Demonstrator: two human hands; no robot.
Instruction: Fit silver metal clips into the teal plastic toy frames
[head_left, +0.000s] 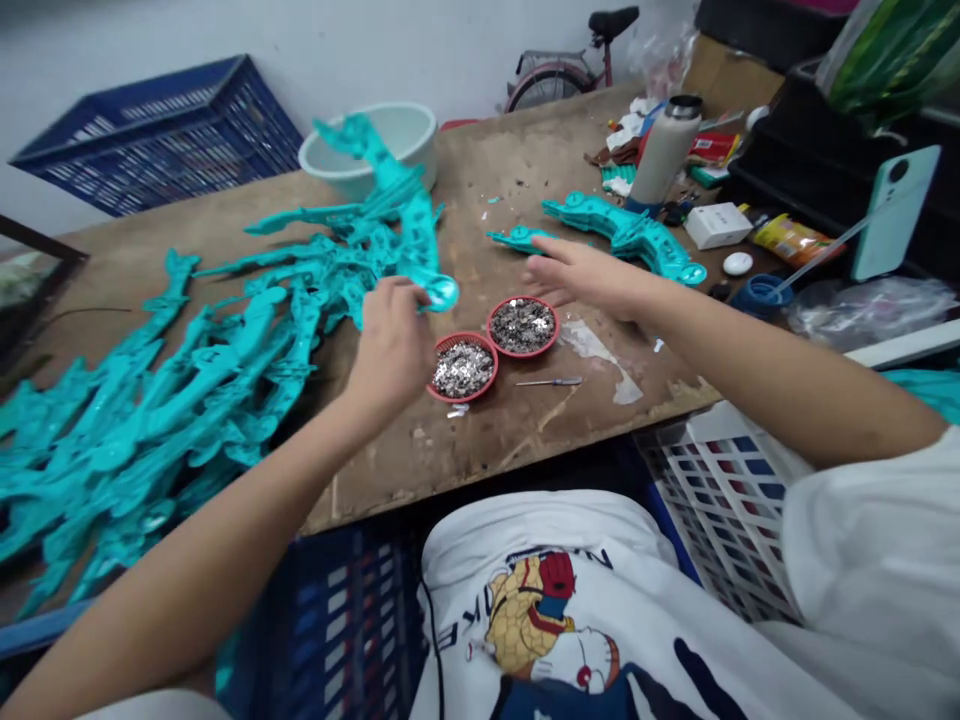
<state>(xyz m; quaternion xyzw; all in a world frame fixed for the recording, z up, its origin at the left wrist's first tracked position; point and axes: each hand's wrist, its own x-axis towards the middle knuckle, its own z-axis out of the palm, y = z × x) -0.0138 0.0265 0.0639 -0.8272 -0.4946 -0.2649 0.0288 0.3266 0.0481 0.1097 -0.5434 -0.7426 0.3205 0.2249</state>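
My left hand (395, 345) is closed around the round lower end of a long teal plastic part (411, 215), which stands up tilted above the table. Behind and left of it, a large heap of similar teal parts (157, 385) spreads over the tabletop. My right hand (574, 275) hovers with fingers stretched out and nothing in them. Just beyond that hand lie more curved teal parts (634, 235). Between my hands are two small red baskets, a nearer one (493, 380) and a farther one (554, 335), both filled with small shiny metal pieces. A thin tool (559, 381) resembling a screwdriver lies in front.
A pale basin (424, 150) and blue crate (150, 125) are at the back left. On the right stand a bottle (664, 155), white box (718, 226), upright phone (896, 212) and blue cup (757, 297). A white basket (739, 520) sits below the table's front edge.
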